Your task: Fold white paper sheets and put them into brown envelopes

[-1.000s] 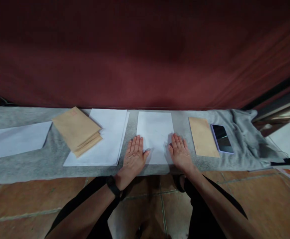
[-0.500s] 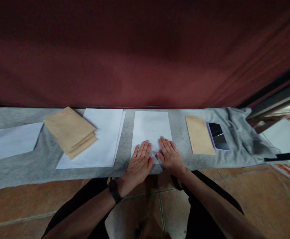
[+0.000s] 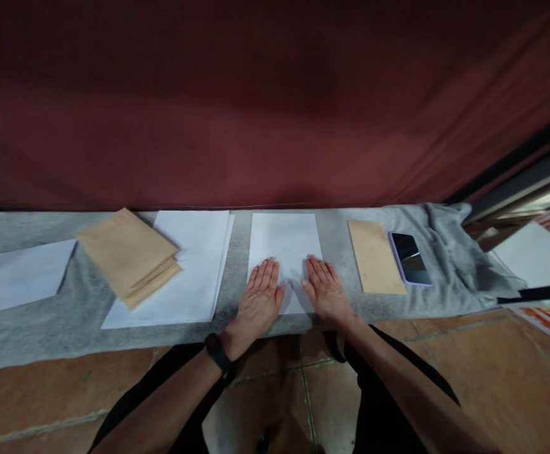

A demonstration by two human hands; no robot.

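- White paper sheet point(image 3: 285, 236) lies flat at the centre of the clock face used here, twelve o'clock pointing away from the person; faint small marks show near its middle.
- Left hand point(image 3: 259, 299) rests palm down over the sheet's edge at eight o'clock, fingers straight and nearly together, thumb out to the side; a black wristband point(image 3: 217, 354) circles the wrist.
- Right hand point(image 3: 326, 293) rests palm down over the edge at four o'clock, fingers extended and close together, thumb angled inward; the two hands are apart, with paper between them.
- At nine o'clock, near the sheet, lies a stack of white paper point(image 3: 192, 277); a fanned pile of kraft envelopes point(image 3: 126, 252) partly overlaps it, the top one bearing a red print.
- Farther out at nine o'clock lies another white paper point(image 3: 19, 277).
- At three o'clock lies a single kraft envelope point(image 3: 377, 258), with a smartphone point(image 3: 411, 258) in a lilac case just beyond it.
- Grey cloth point(image 3: 90, 318) covers the counter beneath everything, rumpled at three o'clock.
- At six o'clock, terracotta floor tiles point(image 3: 445, 366) show.
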